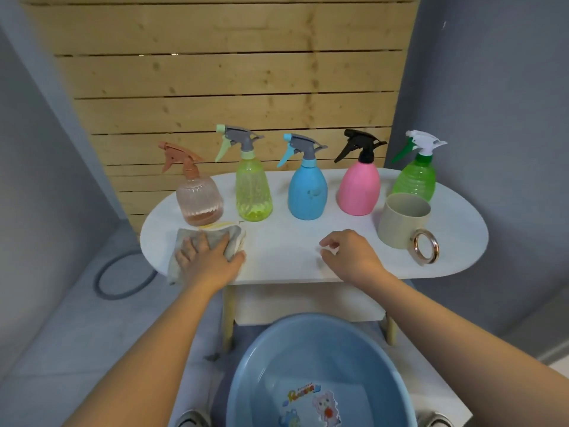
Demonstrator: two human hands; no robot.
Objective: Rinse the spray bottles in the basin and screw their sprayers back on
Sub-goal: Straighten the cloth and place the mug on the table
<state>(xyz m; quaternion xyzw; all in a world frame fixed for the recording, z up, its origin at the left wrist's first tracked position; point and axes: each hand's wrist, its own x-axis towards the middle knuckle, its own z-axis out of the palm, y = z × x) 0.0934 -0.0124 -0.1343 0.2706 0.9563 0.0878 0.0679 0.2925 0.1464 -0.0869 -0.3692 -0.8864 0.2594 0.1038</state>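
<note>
Several spray bottles stand in a row on the white oval table [292, 254], all with sprayers on: a clear peach bottle [198, 197], a yellow-green bottle [253, 189], a blue bottle [307, 192], a pink bottle [358, 188] and a green bottle [415, 180]. The blue basin [320, 374] sits on the floor below the table's front edge. My left hand [209, 257] lies flat on a grey cloth [212, 238] at the table's left front. My right hand [351, 254] hovers over the table's middle, fingers loosely curled, holding nothing.
A beige mug [403, 220] with a round metallic handle stands at the table's right front. A wooden slat panel [228, 72] backs the table between grey walls. A grey ring [123, 278] lies on the floor to the left.
</note>
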